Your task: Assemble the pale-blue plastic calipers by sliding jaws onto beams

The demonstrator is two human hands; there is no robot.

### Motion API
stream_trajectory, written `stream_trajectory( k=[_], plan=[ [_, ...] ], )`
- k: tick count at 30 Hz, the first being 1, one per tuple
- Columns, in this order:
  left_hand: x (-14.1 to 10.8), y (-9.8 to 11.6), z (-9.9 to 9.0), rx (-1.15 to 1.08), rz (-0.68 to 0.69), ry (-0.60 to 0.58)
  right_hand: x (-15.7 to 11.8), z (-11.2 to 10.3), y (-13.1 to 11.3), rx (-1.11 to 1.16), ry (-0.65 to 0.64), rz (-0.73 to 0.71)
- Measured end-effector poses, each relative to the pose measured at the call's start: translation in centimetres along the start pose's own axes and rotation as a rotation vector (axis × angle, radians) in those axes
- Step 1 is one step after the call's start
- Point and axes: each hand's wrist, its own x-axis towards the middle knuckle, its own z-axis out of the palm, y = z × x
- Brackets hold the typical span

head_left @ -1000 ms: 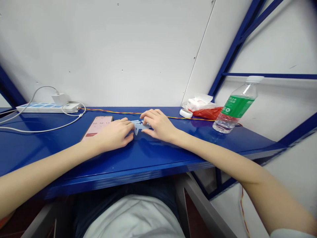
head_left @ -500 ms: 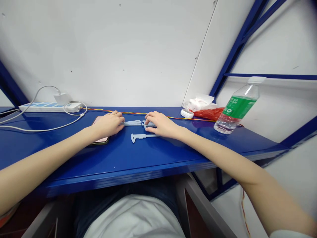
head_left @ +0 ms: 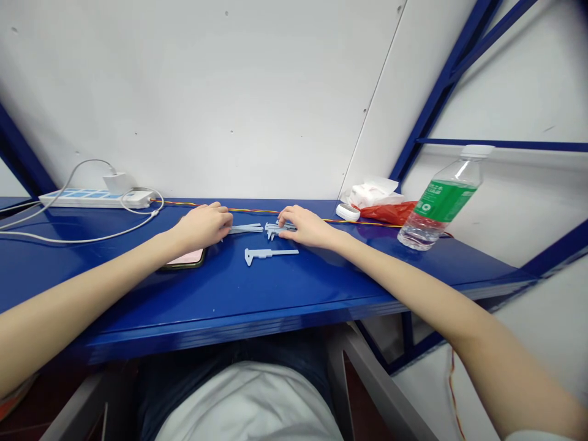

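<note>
Right hand (head_left: 307, 226) shifts off one caliper (head_left: 265, 253), loosely parted over bundled calipers (head_left: 272, 231), apparently aligning, gentle nudges needed; left hand (head_left: 204, 223), grip unclear.

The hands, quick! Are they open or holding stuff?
Left hand: curled at the left calipers; can't tell if gripping.
Right hand: curved over the right calipers; grip unclear too.

Table (head_left: 285, 288) is deep blue, calipers (head_left: 264, 253) on it look pale grey-blue from where I'm standing. Wire (head_left: 257, 211) along the back edge is twisted red and yellow, power strip (head_left: 87, 199) white with light-blue panels, bottle label (head_left: 444, 200) green.
</note>
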Motion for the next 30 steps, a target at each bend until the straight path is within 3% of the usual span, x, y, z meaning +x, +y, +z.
stream_trajectory(
  k=[10,18,30],
  plan=[
    [-0.4,-0.3,-0.4,-0.034,-0.041,0.059,0.2,0.1,0.4,0.009,0.079,-0.021],
    [-0.5,0.7,-1.3,-0.024,-0.003,0.233,0.2,-0.1,0.2,0.018,0.182,-0.064],
    [-0.8,0.1,-1.5,0.030,0.081,0.257,0.1,-0.4,0.3,-0.026,0.288,-0.162]
  ],
)
